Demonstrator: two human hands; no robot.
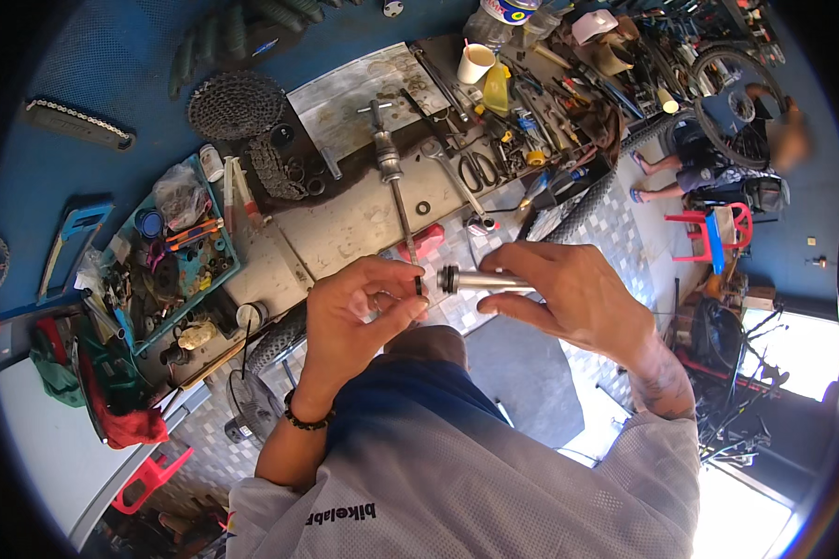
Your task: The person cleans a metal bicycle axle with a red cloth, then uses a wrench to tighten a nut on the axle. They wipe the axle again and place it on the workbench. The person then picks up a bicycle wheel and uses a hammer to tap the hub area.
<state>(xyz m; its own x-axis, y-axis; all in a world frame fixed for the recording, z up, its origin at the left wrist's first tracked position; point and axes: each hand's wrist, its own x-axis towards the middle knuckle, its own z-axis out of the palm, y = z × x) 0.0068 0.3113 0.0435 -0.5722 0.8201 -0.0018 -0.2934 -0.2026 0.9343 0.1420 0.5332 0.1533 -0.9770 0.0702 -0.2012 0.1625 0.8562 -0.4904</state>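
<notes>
now pinching thin black piece [419,286] with left hand [352,317], gripping smooth metal tube [487,281] with right hand [583,300], wearing lettered mesh shirt [531,494].

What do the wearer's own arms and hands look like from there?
The left hand has a dark beaded bracelet at the wrist and what looks like a ring; the right hand looks bare, its forearm bearing dark tattoo markings. Pale grey short sleeves cover the upper arms.

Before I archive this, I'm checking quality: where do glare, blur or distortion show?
Head view: glare whites out the opening at right; highlights streak the metal tube in the right hand; a background person's head is blurred; fisheye tips the right-side background, with black corners.
</notes>
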